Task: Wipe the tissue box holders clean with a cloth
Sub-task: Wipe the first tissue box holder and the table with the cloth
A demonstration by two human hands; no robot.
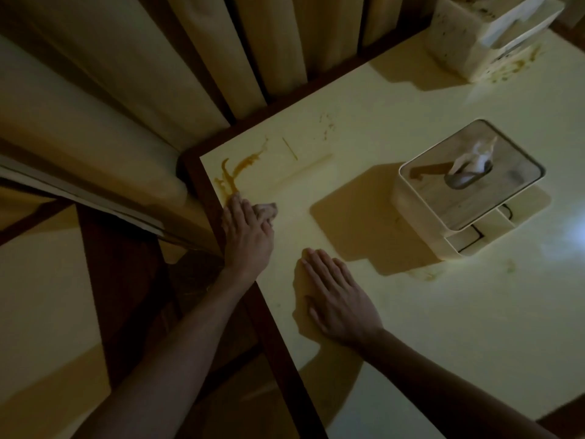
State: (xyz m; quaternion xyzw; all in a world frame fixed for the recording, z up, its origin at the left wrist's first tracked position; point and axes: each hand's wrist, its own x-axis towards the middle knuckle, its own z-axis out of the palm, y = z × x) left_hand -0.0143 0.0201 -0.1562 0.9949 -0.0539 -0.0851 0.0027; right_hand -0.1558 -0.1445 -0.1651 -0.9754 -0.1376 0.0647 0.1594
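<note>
Dim light falls on a pale yellow table (411,312) with a dark wooden edge, beside cream curtains (190,58). At its corner the left hand (247,229) presses a crumpled cloth (267,210) below a brown smear (235,171). Nearby, the right hand (338,296) lies flat, fingers straight. One tissue box holder (468,188) stands further in; a second, stained holder (487,36) sits at the far edge. No writing is legible.

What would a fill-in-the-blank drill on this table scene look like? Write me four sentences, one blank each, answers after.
1. The left hand presses a ____ onto the table beside the brown smear.
2. The right hand lies ____ on the table, holding nothing.
3. A ____ pokes from the lid of the nearer tissue box holder.
4. The second holder, spattered, stands at the table's ____ corner.

Answers: cloth; flat; tissue; far
</note>
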